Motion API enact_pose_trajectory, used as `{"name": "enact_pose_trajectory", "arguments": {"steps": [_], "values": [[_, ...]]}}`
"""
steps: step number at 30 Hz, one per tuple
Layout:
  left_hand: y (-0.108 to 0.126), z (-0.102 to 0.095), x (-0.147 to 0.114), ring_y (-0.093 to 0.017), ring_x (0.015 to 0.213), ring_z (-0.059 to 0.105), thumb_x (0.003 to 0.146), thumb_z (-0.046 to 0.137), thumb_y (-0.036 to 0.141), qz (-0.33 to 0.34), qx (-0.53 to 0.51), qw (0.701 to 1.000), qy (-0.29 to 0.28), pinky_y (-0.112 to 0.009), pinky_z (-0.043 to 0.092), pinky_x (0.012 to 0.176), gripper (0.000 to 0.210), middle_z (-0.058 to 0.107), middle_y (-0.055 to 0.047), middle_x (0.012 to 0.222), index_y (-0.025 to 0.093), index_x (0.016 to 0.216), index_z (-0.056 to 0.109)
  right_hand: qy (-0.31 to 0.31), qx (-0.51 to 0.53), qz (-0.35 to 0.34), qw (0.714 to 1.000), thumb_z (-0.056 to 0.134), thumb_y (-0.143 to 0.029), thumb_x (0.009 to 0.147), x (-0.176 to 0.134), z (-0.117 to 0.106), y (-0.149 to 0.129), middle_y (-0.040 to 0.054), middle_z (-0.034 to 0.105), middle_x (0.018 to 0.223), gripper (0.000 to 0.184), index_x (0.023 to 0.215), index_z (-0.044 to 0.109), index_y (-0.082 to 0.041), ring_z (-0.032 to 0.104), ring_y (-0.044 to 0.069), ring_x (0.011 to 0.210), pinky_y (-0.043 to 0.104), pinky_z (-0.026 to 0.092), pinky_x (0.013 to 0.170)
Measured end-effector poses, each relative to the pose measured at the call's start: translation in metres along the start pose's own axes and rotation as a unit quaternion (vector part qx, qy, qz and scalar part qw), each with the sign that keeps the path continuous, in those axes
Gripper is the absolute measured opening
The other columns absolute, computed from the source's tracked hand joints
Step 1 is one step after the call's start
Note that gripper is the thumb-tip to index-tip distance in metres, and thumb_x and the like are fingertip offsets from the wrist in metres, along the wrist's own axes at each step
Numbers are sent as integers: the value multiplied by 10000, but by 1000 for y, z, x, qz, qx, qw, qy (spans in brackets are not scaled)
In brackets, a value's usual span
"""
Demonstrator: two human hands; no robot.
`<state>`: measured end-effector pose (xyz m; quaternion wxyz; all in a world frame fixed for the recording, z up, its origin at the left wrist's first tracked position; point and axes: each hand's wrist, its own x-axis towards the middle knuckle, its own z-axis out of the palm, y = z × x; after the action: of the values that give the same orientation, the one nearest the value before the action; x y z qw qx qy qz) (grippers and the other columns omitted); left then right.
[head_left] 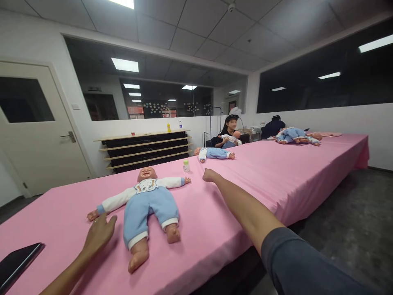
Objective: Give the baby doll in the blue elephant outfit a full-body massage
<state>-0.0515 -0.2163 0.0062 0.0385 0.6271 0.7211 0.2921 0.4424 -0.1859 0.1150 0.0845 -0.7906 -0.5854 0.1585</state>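
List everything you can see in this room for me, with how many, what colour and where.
near doll: one, white and blue, on its back
far doll: one, white and blue, lying beyond
held doll: one, pale top, with seated person
doll heap: count unclear, mostly blue, far right
small bottle: one, white, green cap, beyond near doll
flat device: one, black, left corner
tablecloth: one, pink, over table
shelf unit: one, black and pale, at back, holding yellow bottle
door: one, cream, left
person at back: one, dark clothing, behind heap
left hand: one, bare, by near doll's cuff
right hand: one, bare, nearer than far doll
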Motion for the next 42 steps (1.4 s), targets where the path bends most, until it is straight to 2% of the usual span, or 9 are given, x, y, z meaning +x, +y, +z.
{"name": "enact_pose_trajectory", "arguments": {"steps": [3, 5, 8, 11, 16, 19, 24, 34, 42], "values": [[12, -9, -19, -351, 1163, 592, 895, 355, 465, -1, -39, 998, -48, -436, 452, 967, 554, 610, -195, 1301, 102, 1255, 569, -7, 2, -43, 999, 594, -117, 778, -19, 6, -29, 244, 699, 981, 411, 1168, 632, 7, 687, 287, 844, 297, 460, 666], [22, -17, -36, -339, 1201, 573, 901, 339, 476, 3, -58, 996, -62, -431, 426, 1011, 556, 604, -186, 1316, 112, 1241, 585, 6, 10, -94, 996, 545, -172, 856, -41, 22, -51, 215, 696, 1050, 350, 1168, 633, -39, 677, 264, 902, 285, 458, 707], [42, -30, -73, -303, 1167, 592, 912, 327, 514, 15, -91, 992, -86, -409, 441, 988, 587, 602, -162, 1310, 130, 1298, 548, 45, 30, -186, 981, 478, -257, 935, -94, 65, -74, 164, 645, 1213, 376, 1275, 566, -123, 625, 239, 1059, 276, 447, 820], [66, -34, -123, -289, 1071, 626, 912, 345, 554, 58, -53, 992, -99, -407, 464, 913, 642, 620, -148, 1250, 164, 1410, 450, 166, 72, -300, 937, 463, -355, 951, -160, 115, -73, 158, 634, 1159, 418, 1302, 519, -137, 603, 258, 1050, 327, 447, 866], [96, -29, -180, -316, 1003, 633, 930, 359, 536, 155, 118, 972, -129, -410, 448, 822, 632, 648, -140, 1156, 269, 1503, 356, 178, 2, -282, 943, 544, -500, 906, -218, 160, -66, 163, 618, 1060, 510, 1278, 484, -156, 618, 308, 951, 402, 466, 798], [105, -25, -182, -298, 1005, 645, 959, 325, 517, 169, 141, 965, -141, -385, 450, 797, 561, 653, -124, 1166, 322, 1480, 391, 142, 2, -261, 955, 556, -541, 904, -217, 165, -73, 147, 649, 993, 499, 1218, 488, -159, 650, 299, 912, 372, 470, 757], [109, -22, -176, -257, 936, 670, 996, 268, 461, 196, 143, 958, -153, -349, 454, 775, 472, 692, -106, 1077, 275, 1336, 537, 135, 2, -261, 956, 508, -462, 957, -215, 169, -86, 116, 674, 987, 347, 1167, 494, -187, 680, 251, 864, 310, 462, 715], [118, -48, -165, -283, 876, 683, 962, 319, 395, 264, 146, 920, -250, -355, 461, 763, 393, 719, -120, 941, 230, 1074, 657, 66, -52, -355, 931, 491, -429, 972, -219, 148, -79, 98, 698, 1046, 302, 1185, 501, -215, 687, 247, 929, 302, 450, 749], [95, -56, -160, -315, 1030, 666, 952, 313, 390, 268, 24, 918, -291, -400, 451, 872, 484, 694, -116, 1206, 299, 1323, 610, 33, -35, -381, 924, 437, -347, 991, -214, 144, -66, 127, 713, 954, 268, 1180, 460, -160, 698, 261, 814, 303, 406, 658]]}}
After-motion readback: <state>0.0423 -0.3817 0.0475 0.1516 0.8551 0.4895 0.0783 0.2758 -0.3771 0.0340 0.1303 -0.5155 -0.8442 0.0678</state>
